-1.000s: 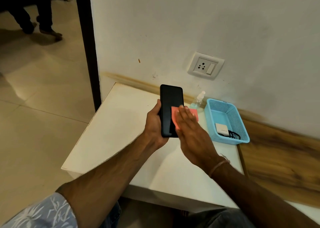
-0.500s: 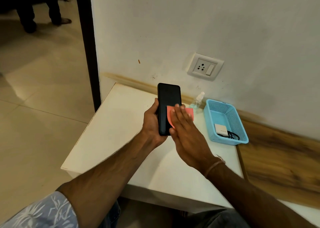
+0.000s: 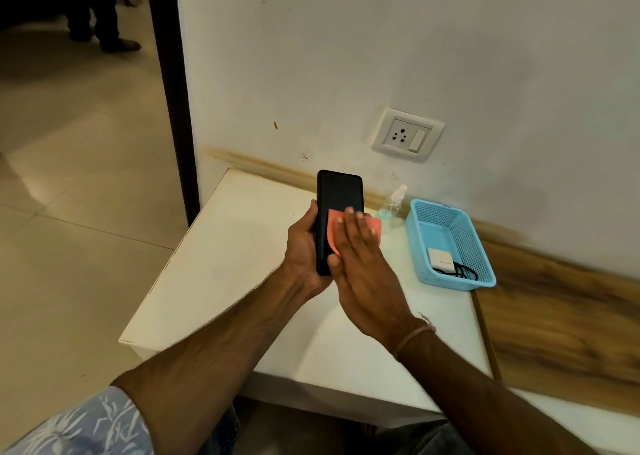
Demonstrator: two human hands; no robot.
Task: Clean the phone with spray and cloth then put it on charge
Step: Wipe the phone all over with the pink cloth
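Phone (image 3: 337, 195) above white table (image 3: 214, 264), beside white wall (image 3: 346, 56)

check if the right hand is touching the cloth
Touching. The head view shows the right hand laid flat on the pink cloth, pressing it against the phone.

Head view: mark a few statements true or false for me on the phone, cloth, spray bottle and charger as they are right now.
1. The left hand grips the phone. True.
2. The right hand presses the cloth on the phone with flat fingers. True.
3. The spray bottle lies inside the basket. False: it stands on the table beside the basket, by the wall.
4. The charger is plugged into the socket. False: it lies in the basket, and the socket is empty.
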